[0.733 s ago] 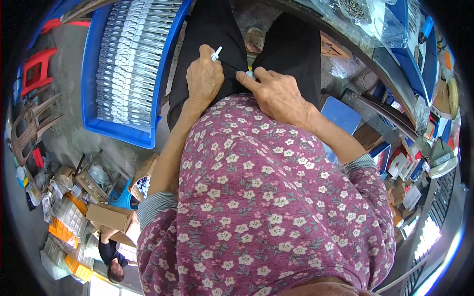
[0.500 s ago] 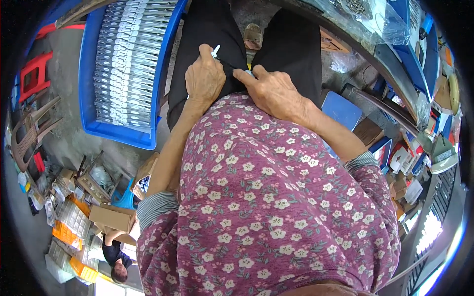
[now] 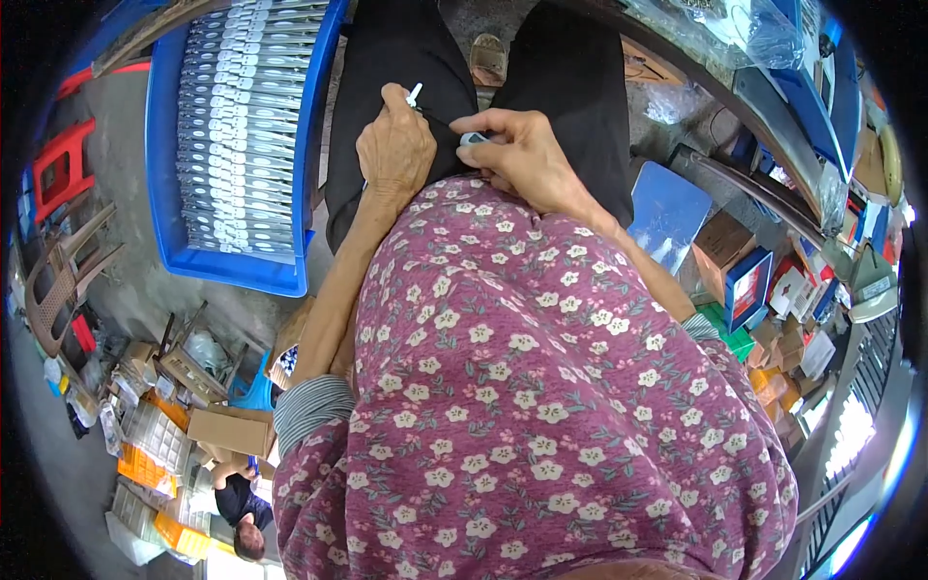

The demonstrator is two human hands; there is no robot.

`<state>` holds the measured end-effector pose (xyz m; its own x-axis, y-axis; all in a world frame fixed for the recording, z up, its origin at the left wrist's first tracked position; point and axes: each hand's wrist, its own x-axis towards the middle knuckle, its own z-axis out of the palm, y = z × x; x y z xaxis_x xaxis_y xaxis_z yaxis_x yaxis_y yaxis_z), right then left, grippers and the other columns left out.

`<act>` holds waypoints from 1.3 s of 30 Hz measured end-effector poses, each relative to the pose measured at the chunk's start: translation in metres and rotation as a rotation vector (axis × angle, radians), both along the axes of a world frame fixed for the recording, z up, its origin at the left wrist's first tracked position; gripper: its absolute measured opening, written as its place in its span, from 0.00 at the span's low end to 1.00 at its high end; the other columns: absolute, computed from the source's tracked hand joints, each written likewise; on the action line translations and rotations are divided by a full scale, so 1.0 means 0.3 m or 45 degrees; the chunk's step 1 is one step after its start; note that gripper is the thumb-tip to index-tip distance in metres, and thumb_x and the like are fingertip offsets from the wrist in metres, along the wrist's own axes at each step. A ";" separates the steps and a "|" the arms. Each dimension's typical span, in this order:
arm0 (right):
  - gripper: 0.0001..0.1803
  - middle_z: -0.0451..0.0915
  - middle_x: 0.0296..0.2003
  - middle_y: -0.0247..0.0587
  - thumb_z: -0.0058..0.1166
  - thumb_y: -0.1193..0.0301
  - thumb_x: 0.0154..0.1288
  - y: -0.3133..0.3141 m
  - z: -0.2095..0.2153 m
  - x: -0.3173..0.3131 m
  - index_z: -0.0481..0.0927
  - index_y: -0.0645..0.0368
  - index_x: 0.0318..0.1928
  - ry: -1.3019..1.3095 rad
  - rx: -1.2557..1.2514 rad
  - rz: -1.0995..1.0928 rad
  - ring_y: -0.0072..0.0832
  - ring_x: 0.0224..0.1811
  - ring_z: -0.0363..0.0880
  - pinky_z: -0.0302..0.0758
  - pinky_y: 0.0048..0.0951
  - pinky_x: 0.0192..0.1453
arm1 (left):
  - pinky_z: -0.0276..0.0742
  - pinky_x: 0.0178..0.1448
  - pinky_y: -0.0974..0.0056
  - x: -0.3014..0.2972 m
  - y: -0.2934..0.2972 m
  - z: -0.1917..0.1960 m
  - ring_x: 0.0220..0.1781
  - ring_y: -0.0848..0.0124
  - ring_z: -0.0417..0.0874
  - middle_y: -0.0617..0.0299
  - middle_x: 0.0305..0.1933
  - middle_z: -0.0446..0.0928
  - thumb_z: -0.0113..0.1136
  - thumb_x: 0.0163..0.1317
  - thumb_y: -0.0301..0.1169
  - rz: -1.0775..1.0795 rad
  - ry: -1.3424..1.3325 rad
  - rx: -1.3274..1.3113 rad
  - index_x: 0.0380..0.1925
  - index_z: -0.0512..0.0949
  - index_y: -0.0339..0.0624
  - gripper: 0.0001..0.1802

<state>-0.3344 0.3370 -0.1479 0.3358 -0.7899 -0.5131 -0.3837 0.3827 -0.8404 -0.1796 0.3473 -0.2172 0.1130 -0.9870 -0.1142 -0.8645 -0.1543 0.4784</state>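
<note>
Over my left thigh, my left hand (image 3: 394,145) is closed, back upward. A slim white-tipped piece (image 3: 415,95) sticks out past its thumb side, with a thin dark length running toward my other hand. What lies in the palm is hidden. My right hand (image 3: 527,159), in front of my belly, pinches a small grey-white piece with a dark face (image 3: 473,139) between thumb and index finger. Left of my leg stands a blue tray (image 3: 302,193) packed with rows of slim white-and-grey pieces (image 3: 246,126); neither hand touches it.
A blue stool top (image 3: 667,215) is to my right, by cardboard boxes (image 3: 720,246) and a wooden bench edge (image 3: 677,72). Red stool (image 3: 66,169) and brown chair (image 3: 58,271) stand at left. Another person (image 3: 242,503) is at lower left near stacked crates (image 3: 155,445).
My right hand has turned and opened outward at thumb and index finger, so the grey-white piece shows more. My left hand has shifted slightly left and keeps its grip.
</note>
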 end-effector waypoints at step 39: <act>0.17 0.78 0.38 0.54 0.48 0.69 0.59 0.001 0.013 -0.046 0.75 0.64 0.47 0.082 -0.099 0.283 0.41 0.35 0.79 0.74 0.36 0.42 | 0.72 0.32 0.46 0.028 -0.021 0.049 0.28 0.45 0.79 0.41 0.23 0.76 0.48 0.57 0.30 0.044 0.134 0.037 0.35 0.65 0.39 0.08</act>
